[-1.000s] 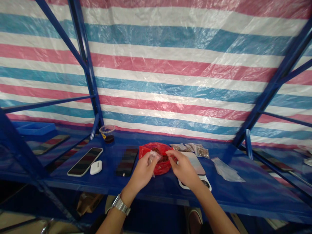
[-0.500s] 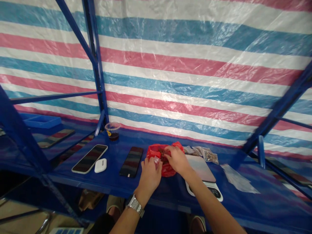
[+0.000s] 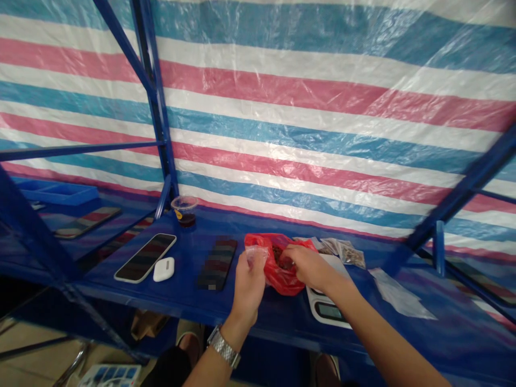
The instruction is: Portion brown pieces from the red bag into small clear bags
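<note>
Left hand: (image 3: 248, 287) upright, partly closed, thumb and fingers pinching a small clear plastic bag (image 3: 255, 257) at its top edge; steel wristwatch (image 3: 224, 346) on the wrist.
Right hand: (image 3: 308, 267) fingers curled, tips inside the mouth of the red plastic bag (image 3: 280, 282); can't tell if they have hold of anything.
Red bag contents: dark brown pieces (image 3: 282, 259), visible at the mouth; type unclear.
Under red bag: blue shelf (image 3: 177, 317).
Right of red bag: digital scale (image 3: 327, 310), just beside it; paper-filled sachets (image 3: 344, 252), behind; loose clear sheet (image 3: 399, 294), further out.
Left of red bag: blurred phone (image 3: 216, 263), near; white earbud case (image 3: 163, 269) and second phone (image 3: 145, 258), further out; lidded cup of dark liquid (image 3: 185, 210), far left behind.
</note>
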Demonstrator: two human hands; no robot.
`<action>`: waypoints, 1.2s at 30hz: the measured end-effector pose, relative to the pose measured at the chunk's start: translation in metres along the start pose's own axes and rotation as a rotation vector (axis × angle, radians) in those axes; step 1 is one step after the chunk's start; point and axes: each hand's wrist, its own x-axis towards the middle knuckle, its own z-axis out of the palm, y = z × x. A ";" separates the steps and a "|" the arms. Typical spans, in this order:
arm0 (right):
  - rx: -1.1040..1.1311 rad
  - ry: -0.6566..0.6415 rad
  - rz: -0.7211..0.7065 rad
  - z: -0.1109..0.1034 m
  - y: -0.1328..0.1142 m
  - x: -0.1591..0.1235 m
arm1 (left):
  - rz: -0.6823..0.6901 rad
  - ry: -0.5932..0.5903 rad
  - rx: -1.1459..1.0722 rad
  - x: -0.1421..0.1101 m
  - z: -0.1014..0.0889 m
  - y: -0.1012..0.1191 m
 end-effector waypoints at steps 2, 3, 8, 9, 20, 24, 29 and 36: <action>0.001 0.036 0.064 0.002 0.001 -0.004 | 0.016 0.032 0.043 -0.001 0.000 0.005; 0.000 0.060 0.096 0.003 0.002 -0.006 | 0.054 0.049 0.105 -0.002 -0.001 0.008; -0.012 0.140 0.116 0.008 0.000 -0.017 | 0.177 0.084 0.425 -0.029 -0.001 0.017; -0.017 0.157 0.115 0.009 -0.002 -0.019 | 0.179 0.104 0.451 -0.037 0.001 0.016; 0.119 0.084 0.057 0.010 -0.008 -0.023 | -0.270 -0.195 0.139 -0.059 0.013 -0.012; 0.180 0.071 0.053 0.012 -0.008 -0.019 | -0.241 -0.118 -0.012 -0.048 0.012 -0.008; 0.143 0.062 0.109 0.016 -0.021 -0.015 | -0.208 -0.032 -0.148 -0.038 0.008 -0.001; 0.299 0.171 0.180 0.025 -0.028 -0.015 | -0.272 -0.048 -0.196 -0.028 0.007 -0.008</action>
